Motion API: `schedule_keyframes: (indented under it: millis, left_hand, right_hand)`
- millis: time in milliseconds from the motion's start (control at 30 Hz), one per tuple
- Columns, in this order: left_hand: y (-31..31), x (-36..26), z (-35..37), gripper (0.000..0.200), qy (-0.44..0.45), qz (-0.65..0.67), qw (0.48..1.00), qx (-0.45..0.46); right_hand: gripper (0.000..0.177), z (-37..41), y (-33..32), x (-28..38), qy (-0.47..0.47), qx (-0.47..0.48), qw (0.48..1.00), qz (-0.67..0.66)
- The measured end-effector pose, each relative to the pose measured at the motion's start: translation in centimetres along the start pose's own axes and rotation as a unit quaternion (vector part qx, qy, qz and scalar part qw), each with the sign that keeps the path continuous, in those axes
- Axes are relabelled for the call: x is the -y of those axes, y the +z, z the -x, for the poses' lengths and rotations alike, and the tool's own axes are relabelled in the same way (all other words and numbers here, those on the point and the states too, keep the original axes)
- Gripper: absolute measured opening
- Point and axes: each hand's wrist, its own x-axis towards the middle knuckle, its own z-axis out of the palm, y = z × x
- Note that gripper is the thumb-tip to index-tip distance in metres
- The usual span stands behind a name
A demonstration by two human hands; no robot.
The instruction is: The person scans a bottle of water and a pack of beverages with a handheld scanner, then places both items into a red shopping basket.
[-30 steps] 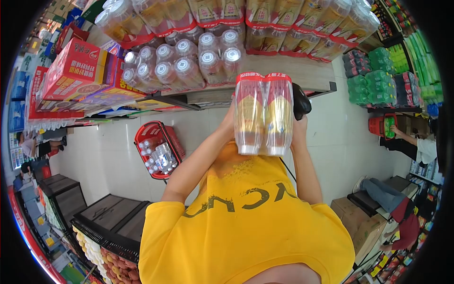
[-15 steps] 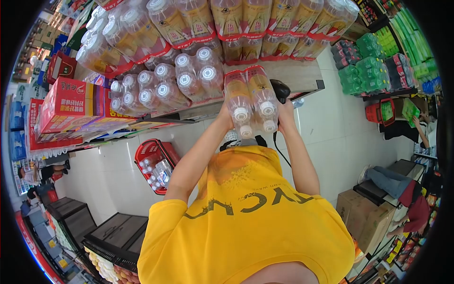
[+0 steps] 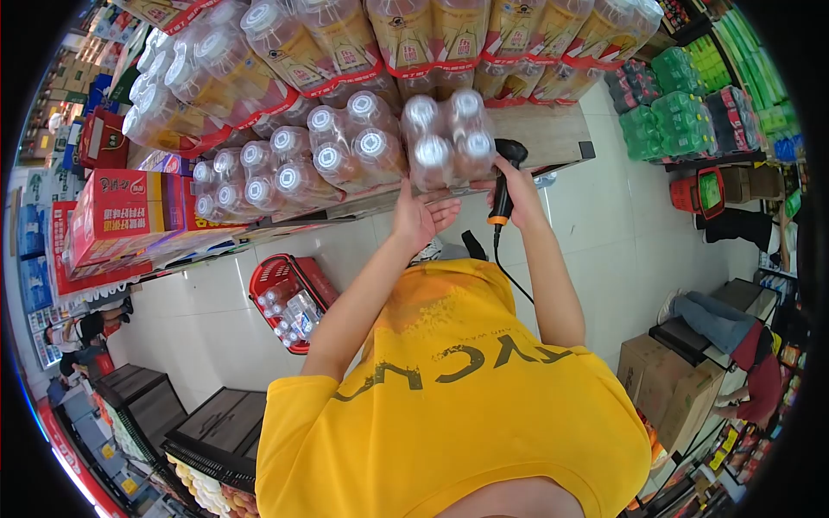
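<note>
A shrink-wrapped pack of clear plastic bottles (image 3: 450,148) stands upright at the front edge of the wooden shelf, white caps up. Just below its front left corner, my left hand (image 3: 420,216) is open, palm turned up and fingers stretched to the right. My right hand (image 3: 521,192) grips a black handheld barcode scanner (image 3: 500,205) with an orange ring at its base, held at the pack's right side. From the scanner a black cable runs down past my yellow shirt. More wrapped bottle packs (image 3: 358,142) line the shelf to the left.
Stacked bottle packs with yellow labels (image 3: 440,34) rise behind the shelf (image 3: 553,138). Red cartons (image 3: 121,216) stand to the left. A red basket (image 3: 289,302) holding bottles is on the floor. At right are green bottle packs (image 3: 673,121), a cardboard box (image 3: 665,380) and other people.
The bottle pack, earlier tipped toward me between both hands, now stands upright on the shelf. My left hand has let go and opened; the scanner now shows more fully in my right hand.
</note>
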Motion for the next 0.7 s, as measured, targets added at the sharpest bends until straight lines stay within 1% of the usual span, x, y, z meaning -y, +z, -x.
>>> schedule_keyframes:
  millis: [33,67,167,267,367,467,567,700]
  left_hand:
    - [0.0,0.9,0.6,0.071,0.026,0.013,1.000,0.010]
    - [-0.3,1.8,1.0,0.065,0.017,0.003,1.000,0.024]
    - [-0.9,3.1,1.3,0.055,-0.032,-0.100,0.994,0.009]
    - [-1.3,2.2,0.7,0.047,-0.010,-0.162,0.986,0.033]
    - [-0.5,0.2,0.2,0.043,0.001,-0.170,0.985,0.032]
    - [0.5,-1.8,-0.8,0.040,0.054,-0.195,0.979,0.035]
    - [0.5,-2.6,-2.4,0.038,0.037,-0.171,0.984,0.039]
    - [0.7,-2.2,-2.1,0.037,0.043,-0.164,0.985,0.009]
  right_hand:
    - [0.036,-0.1,0.1,0.3,0.005,0.018,1.000,-0.008]
    - [0.037,-0.8,0.1,-0.1,0.001,0.034,0.999,-0.019]
    - [0.035,-1.3,0.7,-0.6,-0.023,0.026,0.999,-0.033]
    - [0.035,-1.4,1.2,-1.0,-0.025,0.018,0.998,-0.058]
    - [0.036,-2.0,2.2,-1.2,-0.030,0.009,0.996,-0.086]
    - [0.037,-1.7,2.7,-1.0,-0.033,-0.003,0.996,-0.088]
    - [0.037,-1.7,2.6,-1.0,-0.032,-0.004,0.996,-0.080]
    - [0.039,-1.6,2.4,-1.0,-0.024,0.001,0.996,-0.084]
